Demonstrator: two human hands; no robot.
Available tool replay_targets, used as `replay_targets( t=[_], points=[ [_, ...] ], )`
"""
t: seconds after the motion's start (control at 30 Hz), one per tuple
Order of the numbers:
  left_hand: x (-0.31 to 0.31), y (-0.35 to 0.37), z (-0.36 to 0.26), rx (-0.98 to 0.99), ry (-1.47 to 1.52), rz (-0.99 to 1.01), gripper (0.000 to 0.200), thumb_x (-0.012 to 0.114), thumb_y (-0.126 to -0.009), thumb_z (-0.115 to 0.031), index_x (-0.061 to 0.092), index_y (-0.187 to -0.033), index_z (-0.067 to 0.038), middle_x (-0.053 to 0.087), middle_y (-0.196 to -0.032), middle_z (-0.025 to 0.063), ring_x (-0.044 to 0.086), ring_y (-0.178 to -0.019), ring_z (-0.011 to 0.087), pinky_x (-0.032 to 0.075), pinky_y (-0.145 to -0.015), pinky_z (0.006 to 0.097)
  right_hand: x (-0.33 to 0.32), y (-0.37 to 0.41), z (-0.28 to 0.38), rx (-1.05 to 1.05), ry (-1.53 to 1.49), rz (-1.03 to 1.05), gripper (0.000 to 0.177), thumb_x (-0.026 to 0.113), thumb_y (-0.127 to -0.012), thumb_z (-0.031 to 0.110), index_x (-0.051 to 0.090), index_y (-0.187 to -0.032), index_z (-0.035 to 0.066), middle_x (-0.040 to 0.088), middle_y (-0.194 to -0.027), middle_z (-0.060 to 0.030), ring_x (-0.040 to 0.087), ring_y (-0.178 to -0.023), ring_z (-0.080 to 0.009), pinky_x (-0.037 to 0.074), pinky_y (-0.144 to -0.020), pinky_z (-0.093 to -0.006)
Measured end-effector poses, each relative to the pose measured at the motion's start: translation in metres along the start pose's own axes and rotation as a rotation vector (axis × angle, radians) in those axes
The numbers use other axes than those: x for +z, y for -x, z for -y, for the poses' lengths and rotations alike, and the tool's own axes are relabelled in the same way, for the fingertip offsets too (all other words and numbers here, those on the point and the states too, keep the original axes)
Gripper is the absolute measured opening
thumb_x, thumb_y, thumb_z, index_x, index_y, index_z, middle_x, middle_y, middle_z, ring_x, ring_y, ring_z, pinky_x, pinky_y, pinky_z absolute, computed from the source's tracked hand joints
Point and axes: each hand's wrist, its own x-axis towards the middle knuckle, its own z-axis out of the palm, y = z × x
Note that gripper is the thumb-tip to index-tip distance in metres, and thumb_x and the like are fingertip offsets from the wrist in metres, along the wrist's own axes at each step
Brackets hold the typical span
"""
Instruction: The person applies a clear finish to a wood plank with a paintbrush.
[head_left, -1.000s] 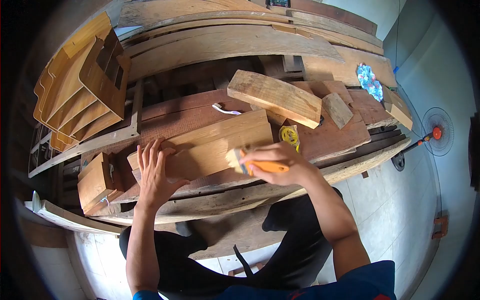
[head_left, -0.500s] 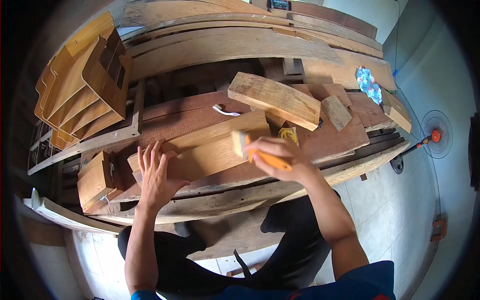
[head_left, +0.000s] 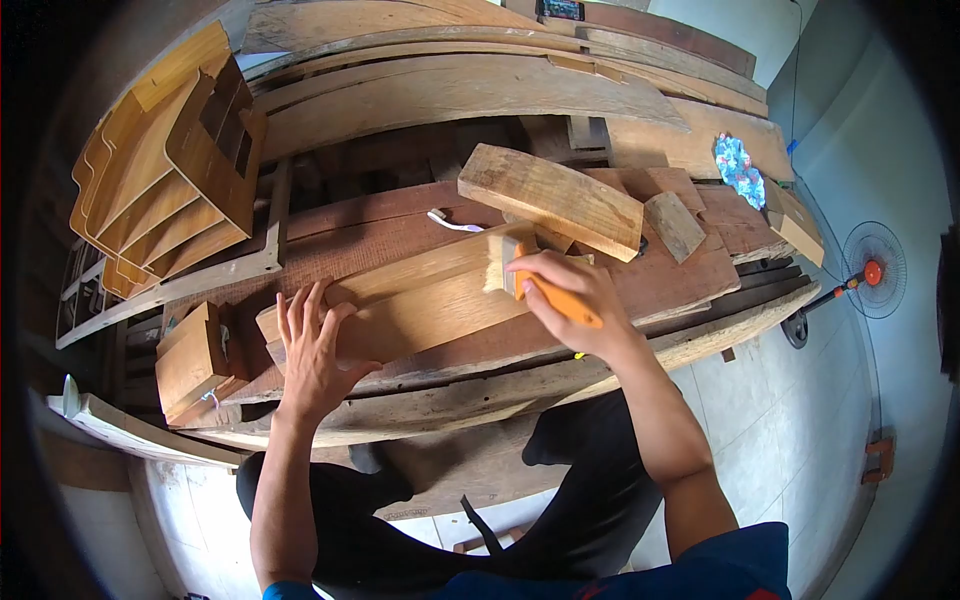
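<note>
My right hand (head_left: 575, 295) grips a paintbrush (head_left: 560, 302) by its orange handle. The pale bristles touch the right end of a light-brown wooden board (head_left: 430, 300), which lies slanted on the reddish plank bench (head_left: 660, 285). On the board's left end my left hand (head_left: 318, 350) rests with its fingers spread, holding nothing. A white and purple toothbrush (head_left: 455, 222) lies just beyond the board. Behind the paintbrush, a thick wood block (head_left: 550, 200) sits at an angle. Something small and yellow (head_left: 579, 355) shows below my right hand, mostly hidden.
A wooden tiered rack (head_left: 165, 165) stands at the far left. Near it sits a small wooden box (head_left: 190, 365). Long planks (head_left: 460, 95) are stacked at the back. A blue crumpled cloth or wrapper (head_left: 738, 170) and a fan (head_left: 872, 272) are to the right.
My right hand has moved the paintbrush slightly right and away from me, toward the board's far right corner. My left hand has stayed in place.
</note>
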Motion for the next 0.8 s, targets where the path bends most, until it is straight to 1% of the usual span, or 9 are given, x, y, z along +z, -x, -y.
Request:
replay_targets(
  t=[0.17,0.23,0.3,0.4,0.5,0.63,0.67,0.77,0.8],
  points=[
    [0.005,-0.001,0.006,0.008,0.001,-0.002,0.093,0.102,-0.058,-0.034,0.055,-0.136,-0.019,0.034,-0.163,0.0161,0.026,-0.155,0.0380,0.006,-0.131,0.0630,0.001,0.005,0.026,0.147,-0.041,0.354,0.027,0.061,-0.102,0.028,0.056,-0.127,0.017,0.077,-0.085,-0.0068,0.073,-0.062,-0.0246,0.060,-0.053,-0.0350],
    [0.004,0.001,0.005,0.004,-0.001,0.002,0.093,0.102,-0.058,-0.035,0.055,-0.136,-0.019,0.033,-0.163,0.0160,0.026,-0.155,0.0381,0.006,-0.131,0.0631,0.006,0.006,0.005,0.178,-0.111,0.184,0.029,0.065,-0.101,0.028,0.057,-0.128,0.019,0.077,-0.086,-0.0057,0.074,-0.062,-0.0264,0.059,-0.052,-0.0358],
    [0.001,0.000,0.001,0.006,-0.001,-0.001,0.092,0.102,-0.058,-0.035,0.055,-0.136,-0.019,0.033,-0.163,0.0159,0.027,-0.155,0.0382,0.006,-0.131,0.0631,0.002,-0.003,0.002,0.049,0.015,-0.178,0.024,0.068,-0.100,0.025,0.060,-0.123,0.018,0.077,-0.086,-0.0043,0.073,-0.061,-0.0227,0.059,-0.051,-0.0348],
    [0.003,0.000,0.004,0.008,-0.004,-0.001,0.093,0.102,-0.058,-0.034,0.055,-0.136,-0.019,0.034,-0.162,0.0161,0.027,-0.155,0.0383,0.006,-0.131,0.0628,0.006,0.008,0.002,0.054,-0.083,0.182,0.021,0.069,-0.099,0.023,0.063,-0.118,0.017,0.078,-0.087,-0.0041,0.073,-0.062,-0.0223,0.059,-0.052,-0.0346],
    [0.001,0.000,0.003,0.007,-0.001,0.004,0.092,0.101,-0.057,-0.034,0.055,-0.136,-0.018,0.035,-0.162,0.0163,0.027,-0.155,0.0382,0.005,-0.131,0.0624,0.002,0.007,0.006,0.037,-0.063,0.304,0.020,0.070,-0.099,0.021,0.063,-0.117,0.016,0.077,-0.087,-0.0046,0.074,-0.063,-0.0219,0.059,-0.052,-0.0350],
    [0.001,0.000,0.001,0.010,-0.006,-0.006,0.091,0.101,-0.057,-0.033,0.056,-0.134,-0.018,0.035,-0.161,0.0163,0.027,-0.155,0.0382,0.006,-0.131,0.0620,0.002,0.000,0.006,0.069,0.050,-0.123,0.018,0.069,-0.100,0.023,0.066,-0.115,0.015,0.077,-0.081,-0.0041,0.075,-0.065,-0.0206,0.059,-0.053,-0.0343],
    [0.002,0.000,0.003,0.010,-0.004,-0.005,0.091,0.101,-0.057,-0.033,0.056,-0.134,-0.018,0.035,-0.161,0.0162,0.027,-0.155,0.0382,0.006,-0.131,0.0619,-0.003,0.000,0.015,0.140,0.002,0.038,0.019,0.069,-0.100,0.023,0.067,-0.116,0.014,0.078,-0.085,-0.0058,0.076,-0.070,-0.0231,0.061,-0.059,-0.0353],
    [0.001,-0.002,0.002,0.011,-0.006,-0.001,0.090,0.101,-0.057,-0.032,0.056,-0.134,-0.018,0.035,-0.161,0.0162,0.027,-0.155,0.0381,0.006,-0.131,0.0619,0.001,0.008,0.010,-0.058,-0.032,0.226,0.022,0.069,-0.100,0.021,0.066,-0.120,0.012,0.078,-0.093,-0.0057,0.077,-0.073,-0.0250,0.062,-0.063,-0.0359],
    [0.000,-0.001,0.001,0.010,-0.008,0.004,0.090,0.101,-0.057,-0.032,0.056,-0.134,-0.018,0.035,-0.161,0.0162,0.026,-0.155,0.0381,0.006,-0.131,0.0619,-0.002,0.006,0.010,0.093,-0.015,0.346,0.024,0.071,-0.099,0.022,0.069,-0.120,0.012,0.079,-0.095,-0.0051,0.077,-0.075,-0.0248,0.062,-0.064,-0.0364]
  ],
)
